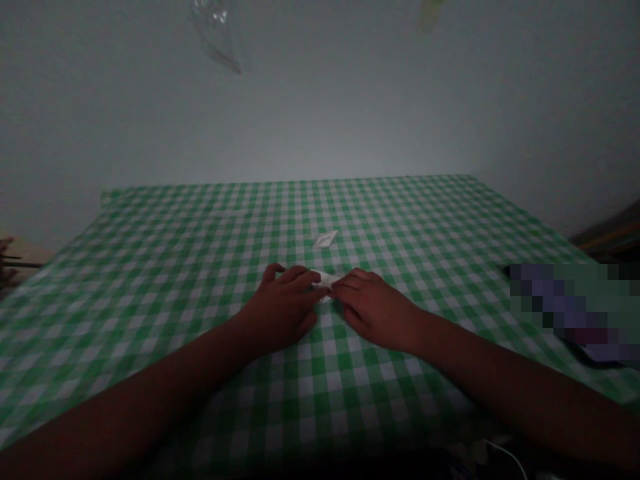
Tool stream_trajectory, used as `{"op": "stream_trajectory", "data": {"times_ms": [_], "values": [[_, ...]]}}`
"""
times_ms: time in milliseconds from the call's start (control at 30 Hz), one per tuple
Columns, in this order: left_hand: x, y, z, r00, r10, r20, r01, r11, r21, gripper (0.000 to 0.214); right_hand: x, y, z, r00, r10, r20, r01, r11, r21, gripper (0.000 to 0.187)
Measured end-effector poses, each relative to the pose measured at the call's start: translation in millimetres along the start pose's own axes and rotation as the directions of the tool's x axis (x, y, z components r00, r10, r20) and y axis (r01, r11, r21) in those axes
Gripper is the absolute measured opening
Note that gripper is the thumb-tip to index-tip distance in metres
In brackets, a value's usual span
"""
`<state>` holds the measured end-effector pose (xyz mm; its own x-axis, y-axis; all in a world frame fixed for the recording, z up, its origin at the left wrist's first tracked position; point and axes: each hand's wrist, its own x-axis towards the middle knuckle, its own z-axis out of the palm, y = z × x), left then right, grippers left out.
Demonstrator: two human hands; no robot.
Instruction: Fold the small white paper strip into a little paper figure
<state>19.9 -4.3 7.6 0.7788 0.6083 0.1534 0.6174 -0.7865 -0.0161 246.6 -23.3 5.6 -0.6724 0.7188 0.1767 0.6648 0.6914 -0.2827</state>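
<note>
Near the middle of the table, a small strip of white paper (327,280) shows between my two hands, most of it covered by fingers. My left hand (285,307) is closed over its left end, the fingertips resting on it. The fingers of my right hand (373,307) pinch the paper's right end. Both hands rest low at the tabletop, their fingertips almost meeting. Just beyond them lies a small white folded piece of paper (325,239), untouched, pointed at its ends.
A green-and-white checked cloth (200,253) covers the table. On the right lies a flat, dark-edged device with a pixelated screen (575,313). A pale wall (325,100) stands behind, with a clear plastic bag (217,33) against it. A white cable (510,457) shows below the front edge.
</note>
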Motion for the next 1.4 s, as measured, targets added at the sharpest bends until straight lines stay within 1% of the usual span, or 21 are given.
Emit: {"op": "stream_trajectory", "data": {"times_ms": [133,267,333,400,433,467,533,600,667,767,867,933,1200,1267,1333,1400], "values": [[2,4,1.2,1.000,-0.021,0.000,0.021,1.000,-0.018,0.033,-1,-10,-1,0.999,-0.040,-0.008,0.041,0.997,0.060,0.022],[5,6,4.6,0.999,0.029,0.015,-0.028,0.997,-0.071,0.025,-4,-16,-1,0.992,-0.124,-0.023,0.126,0.976,0.178,0.018],[5,4,6.7,0.998,0.066,0.025,-0.062,0.992,-0.108,0.023,-4,-13,-1,0.988,-0.145,-0.061,0.155,0.958,0.240,0.019],[4,-1,9.1,0.995,0.093,0.030,-0.087,0.986,-0.144,0.026,-2,-5,-1,0.985,-0.117,-0.124,0.147,0.950,0.275,0.023],[4,-3,10.4,0.994,0.105,0.028,-0.099,0.982,-0.162,0.028,-1,1,-1,0.984,-0.080,-0.160,0.122,0.955,0.272,0.025],[3,-5,11.7,0.993,0.116,0.023,-0.110,0.978,-0.179,0.029,0,8,-1,0.984,-0.026,-0.177,0.070,0.966,0.249,0.027],[3,-9,14.0,0.991,0.132,0.013,-0.127,0.970,-0.210,0.029,2,20,-2,0.981,0.053,-0.185,-0.017,0.981,0.191,0.031],[2,-11,15.9,0.990,0.139,0.012,-0.132,0.963,-0.236,0.027,3,29,-2,0.985,0.081,-0.154,-0.055,0.985,0.161,0.033],[3,-12,17.1,0.991,0.129,0.018,-0.120,0.959,-0.258,0.028,4,32,-4,0.995,0.053,-0.090,-0.041,0.991,0.131,0.030],[4,-13,18.3,0.994,0.105,0.018,-0.095,0.951,-0.293,0.027,2,27,-8,1.000,0.004,0.010,-0.004,0.998,0.057,0.024],[5,-13,19.2,0.997,0.077,0.022,-0.066,0.943,-0.326,0.027,-2,19,-13,0.997,-0.013,0.081,0.018,0.998,-0.068,0.022],[5,-13,19.5,0.998,0.059,0.025,-0.048,0.940,-0.338,0.027,-5,16,-16,0.994,-0.016,0.105,0.029,0.992,-0.123,0.023],[6,-17,17.7,0.998,0.062,-0.002,-0.058,0.921,-0.386,0.026,-7,16,-28,0.993,0.027,0.114,-0.015,0.994,-0.105,0.024],[6,-18,17.7,0.997,0.073,-0.024,-0.077,0.914,-0.398,0.024,-6,14,-28,0.996,0.020,0.091,-0.013,0.997,-0.072,0.020],[5,-18,17.8,0.995,0.084,-0.050,-0.097,0.911,-0.401,0.024,-5,11,-25,0.999,-0.012,0.051,0.013,0.999,-0.030,0.017],[6,-18,18.2,0.992,0.095,-0.079,-0.119,0.910,-0.396,0.024,-4,10,-20,0.999,-0.045,0.012,0.045,0.999,-0.011,0.021]]}}
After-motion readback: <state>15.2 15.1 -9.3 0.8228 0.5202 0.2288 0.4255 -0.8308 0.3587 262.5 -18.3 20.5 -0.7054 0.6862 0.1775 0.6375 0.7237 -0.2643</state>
